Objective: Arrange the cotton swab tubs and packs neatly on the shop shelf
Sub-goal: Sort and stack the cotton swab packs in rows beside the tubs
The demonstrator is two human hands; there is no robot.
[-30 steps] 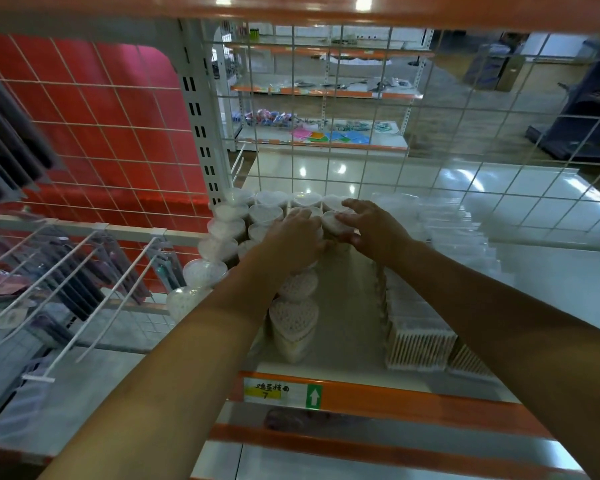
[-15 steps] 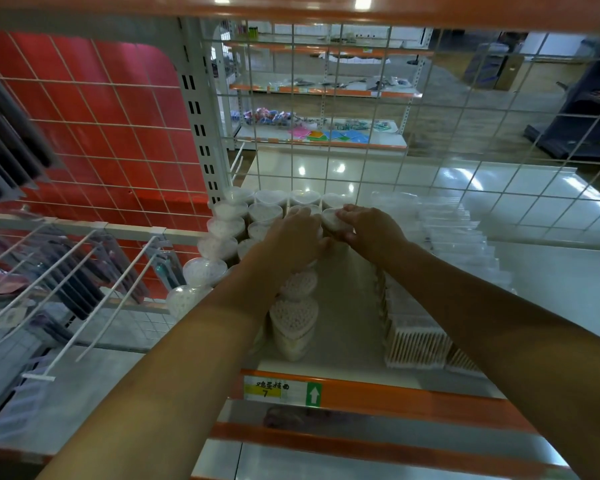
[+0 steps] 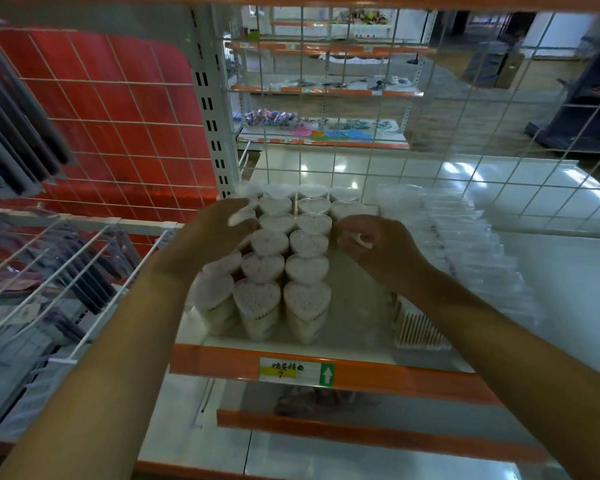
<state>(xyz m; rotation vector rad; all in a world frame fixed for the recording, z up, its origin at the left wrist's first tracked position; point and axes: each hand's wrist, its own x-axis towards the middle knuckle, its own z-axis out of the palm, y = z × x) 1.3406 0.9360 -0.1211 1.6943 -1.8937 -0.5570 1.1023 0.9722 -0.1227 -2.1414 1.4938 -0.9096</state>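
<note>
Both hands reached over heart tubs [image 3: 284, 271] rowed on the shelf [image 3: 357, 317], left hand [image 3: 215, 233] flat with straight fingers against the left row, right hand [image 3: 374, 244] loosely curled, holding nothing, packs [image 3: 465, 251] right.

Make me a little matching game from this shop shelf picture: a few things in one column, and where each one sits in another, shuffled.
Things:
1. heart-shaped tubs
2. flat swab packs
3. price label
4. left hand

Places:
A. on the orange front edge of the shelf
B. standing in rows on the left part of the shelf
C. in a row along the right of the tubs
D. against the left side of the block of tubs

Pairs: 1-B, 2-C, 3-A, 4-D
</note>
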